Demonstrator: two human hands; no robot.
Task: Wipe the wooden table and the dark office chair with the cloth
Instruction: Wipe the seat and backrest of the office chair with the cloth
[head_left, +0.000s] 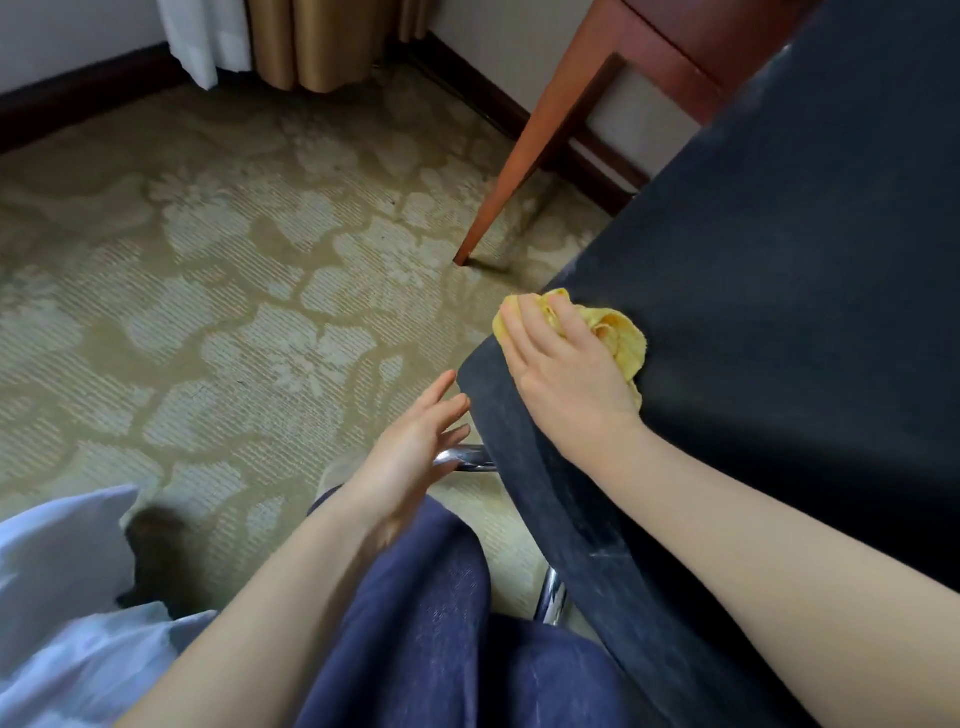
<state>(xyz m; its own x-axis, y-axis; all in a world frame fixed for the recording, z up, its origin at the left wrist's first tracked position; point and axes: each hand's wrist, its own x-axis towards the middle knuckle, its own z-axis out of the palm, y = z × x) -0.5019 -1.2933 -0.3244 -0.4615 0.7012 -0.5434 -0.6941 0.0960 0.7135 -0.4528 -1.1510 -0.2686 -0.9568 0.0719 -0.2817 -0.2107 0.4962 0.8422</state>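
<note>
1. Your right hand lies flat on the yellow cloth, fingers nearly straight, pressing it onto the near left corner of the dark chair.
2. From the cloth, the seat stretches away up and to your right. I judge that is the way the next stroke should run, along the long edge.
3. Your left hand is spread and holds nothing. It hovers just beside the seat's front edge, above the shiny chair base, near enough to steady the seat.
4. The table stands beyond the chair, and its leg comes down to the carpet just past the corner you are on.
5. Your knee sits close under the front edge. Nothing lies on the visible part of the seat to block the cloth.
</note>
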